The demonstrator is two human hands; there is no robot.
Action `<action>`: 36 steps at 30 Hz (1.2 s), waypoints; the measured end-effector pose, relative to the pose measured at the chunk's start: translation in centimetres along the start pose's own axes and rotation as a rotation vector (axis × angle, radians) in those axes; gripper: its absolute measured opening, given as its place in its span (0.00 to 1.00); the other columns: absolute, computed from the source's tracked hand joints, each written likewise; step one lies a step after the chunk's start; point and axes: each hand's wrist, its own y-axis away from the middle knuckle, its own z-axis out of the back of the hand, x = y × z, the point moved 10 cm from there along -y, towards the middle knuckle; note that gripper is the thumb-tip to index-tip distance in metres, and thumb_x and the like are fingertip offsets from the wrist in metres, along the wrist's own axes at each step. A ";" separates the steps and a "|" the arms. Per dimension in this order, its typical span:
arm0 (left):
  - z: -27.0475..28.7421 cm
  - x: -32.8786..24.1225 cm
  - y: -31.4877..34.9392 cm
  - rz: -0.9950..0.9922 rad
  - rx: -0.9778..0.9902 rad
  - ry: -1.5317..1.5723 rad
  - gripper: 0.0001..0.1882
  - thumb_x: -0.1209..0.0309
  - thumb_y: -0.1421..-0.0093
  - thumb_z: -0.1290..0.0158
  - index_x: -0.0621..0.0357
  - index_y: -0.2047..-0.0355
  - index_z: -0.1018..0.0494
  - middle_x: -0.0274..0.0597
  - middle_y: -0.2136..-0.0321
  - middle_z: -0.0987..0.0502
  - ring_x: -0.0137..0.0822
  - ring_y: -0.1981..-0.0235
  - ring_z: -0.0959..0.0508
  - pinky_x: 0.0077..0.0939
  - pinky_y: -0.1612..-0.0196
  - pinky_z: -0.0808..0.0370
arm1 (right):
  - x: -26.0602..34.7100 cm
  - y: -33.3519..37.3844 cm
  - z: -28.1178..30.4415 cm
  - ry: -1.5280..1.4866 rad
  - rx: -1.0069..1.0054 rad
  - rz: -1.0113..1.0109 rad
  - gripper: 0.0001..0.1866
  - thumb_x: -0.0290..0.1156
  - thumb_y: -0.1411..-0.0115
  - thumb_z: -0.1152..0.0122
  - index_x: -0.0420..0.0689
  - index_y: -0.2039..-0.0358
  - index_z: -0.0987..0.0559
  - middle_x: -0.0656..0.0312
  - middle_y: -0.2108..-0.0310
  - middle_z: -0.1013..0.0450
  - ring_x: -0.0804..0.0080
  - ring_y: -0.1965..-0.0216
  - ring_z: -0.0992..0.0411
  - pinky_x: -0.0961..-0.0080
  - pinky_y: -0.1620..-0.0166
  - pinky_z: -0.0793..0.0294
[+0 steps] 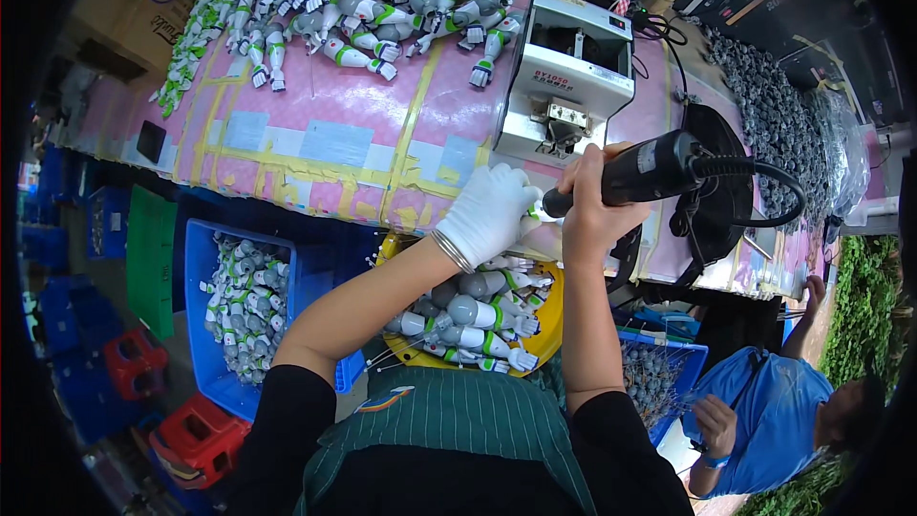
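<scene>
My right hand (pixel 604 201) is wrapped round a black electric screwdriver (pixel 654 169) held almost level, its nose pointing left. A thick cable runs from its back end. My left hand (pixel 489 215), in a white glove, is closed on a small white-and-green toy part (pixel 535 214) mostly hidden by the fingers. The driver's nose is close to that part; whether they touch I cannot tell. Just beyond both hands stands a white screw feeder machine (pixel 570 86). Beneath my forearms is a yellow tub (pixel 544 349) of white, grey and green toy arms (pixel 468 313).
More toy arms (pixel 382 10) are heaped on the pink taped table (pixel 315 96). A blue crate (pixel 315 258) of toy parts stands lower left, with red stools (pixel 199 440) beside it. Dark grey parts (pixel 774 105) lie at right. Another person (pixel 764 411) in blue is lower right.
</scene>
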 end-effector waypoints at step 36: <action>12.8 15.5 3.4 0.063 -0.134 -0.309 0.14 0.78 0.56 0.48 0.58 0.65 0.26 0.49 0.66 0.26 0.51 0.62 0.25 0.43 0.56 0.29 | 3.5 -7.0 -4.5 -0.054 0.163 0.054 0.11 0.23 0.42 0.36 0.36 0.63 0.29 0.63 0.81 0.31 0.78 0.84 0.31 0.81 0.77 0.32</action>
